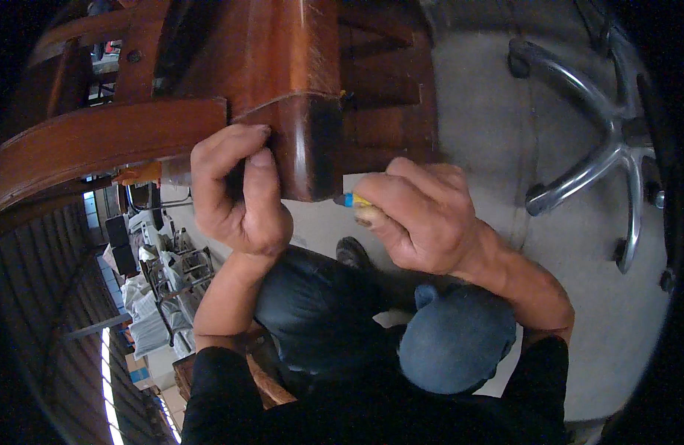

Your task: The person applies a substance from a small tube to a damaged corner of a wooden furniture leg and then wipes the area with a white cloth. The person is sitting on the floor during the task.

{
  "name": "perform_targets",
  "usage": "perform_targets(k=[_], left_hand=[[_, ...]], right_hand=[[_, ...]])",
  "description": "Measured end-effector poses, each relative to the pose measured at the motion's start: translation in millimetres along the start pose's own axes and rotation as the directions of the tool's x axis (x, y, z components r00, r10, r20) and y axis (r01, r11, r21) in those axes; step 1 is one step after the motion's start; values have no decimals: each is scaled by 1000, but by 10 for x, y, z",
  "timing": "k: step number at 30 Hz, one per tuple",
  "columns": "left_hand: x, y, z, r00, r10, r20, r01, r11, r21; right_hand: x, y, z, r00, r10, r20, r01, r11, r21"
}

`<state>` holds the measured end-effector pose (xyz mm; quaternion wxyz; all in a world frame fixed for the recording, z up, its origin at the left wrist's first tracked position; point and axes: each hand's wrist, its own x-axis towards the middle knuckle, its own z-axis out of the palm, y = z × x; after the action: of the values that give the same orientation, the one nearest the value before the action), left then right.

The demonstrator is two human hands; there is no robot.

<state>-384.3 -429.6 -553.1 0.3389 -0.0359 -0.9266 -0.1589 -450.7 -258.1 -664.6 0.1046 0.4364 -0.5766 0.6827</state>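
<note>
A dark reddish-brown wooden chair fills the upper part of the view, its thick leg ending at the centre. My left hand grips the side of that leg, fingers curled against the wood. My right hand is closed around a small tool with a blue and yellow tip, which touches the leg's lower right corner. Most of the tool is hidden inside the fist. My knees in dark trousers lie below the hands.
A chrome five-star base of an office chair stands on the grey concrete floor at the right. At the lower left, a workshop roof with strip lights and white sacks shows past the chair's curved rail.
</note>
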Motion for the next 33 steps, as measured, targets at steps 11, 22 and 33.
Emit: perform_targets(k=[11,22,33], left_hand=[[7,-54,-12,999,36,-13,-36,999,-10],[-6,-25,-9,1000,6,3,-5,1000,-8],[11,-43,-11,999,36,-10,-36,999,-18]], right_hand=[[87,28,1,999,-32,-1,32,999,17],[131,37,-8,994,-111,10,111,994,-12],[86,26,0,986,-167,15,167,986,-16]])
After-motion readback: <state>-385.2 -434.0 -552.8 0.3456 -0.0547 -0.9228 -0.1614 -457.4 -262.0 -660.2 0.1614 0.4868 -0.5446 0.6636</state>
